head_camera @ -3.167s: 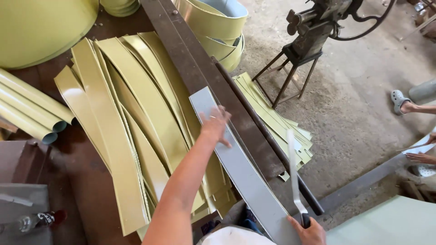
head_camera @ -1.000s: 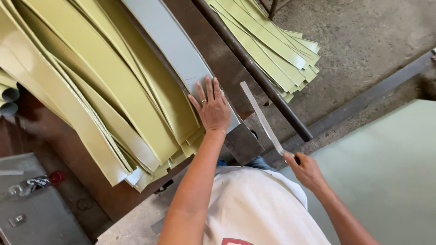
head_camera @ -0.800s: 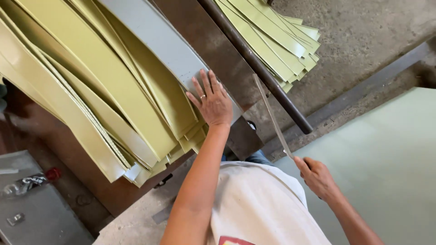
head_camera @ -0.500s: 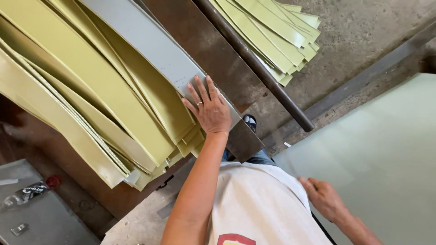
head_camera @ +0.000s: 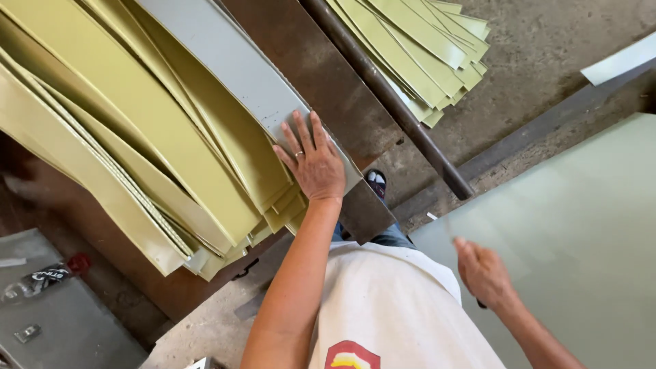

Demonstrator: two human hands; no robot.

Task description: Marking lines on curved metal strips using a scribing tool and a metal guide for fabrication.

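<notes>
My left hand [head_camera: 314,160] lies flat, fingers spread, on the near end of a long grey metal strip [head_camera: 225,61]. The strip rests on a brown steel bench [head_camera: 321,75], beside a fanned pile of yellow-green strips [head_camera: 137,137]. My right hand [head_camera: 482,273] is lower right, blurred, over a large pale green sheet [head_camera: 588,225]. Its fingers are curled around a dark handle that pokes out below the hand. The thin blade on that handle shows only as a faint streak.
A dark round bar [head_camera: 389,102] runs along the bench's far edge. Behind it, a stack of cut yellow-green strips [head_camera: 424,48] lies on the concrete floor. A grey metal box [head_camera: 61,321] sits lower left. My shoe [head_camera: 375,182] shows below the bench corner.
My right hand has swung the thin dark-handled strip down from beside the bar to low over the green sheet. My left hand stayed pressed on the grey strip.
</notes>
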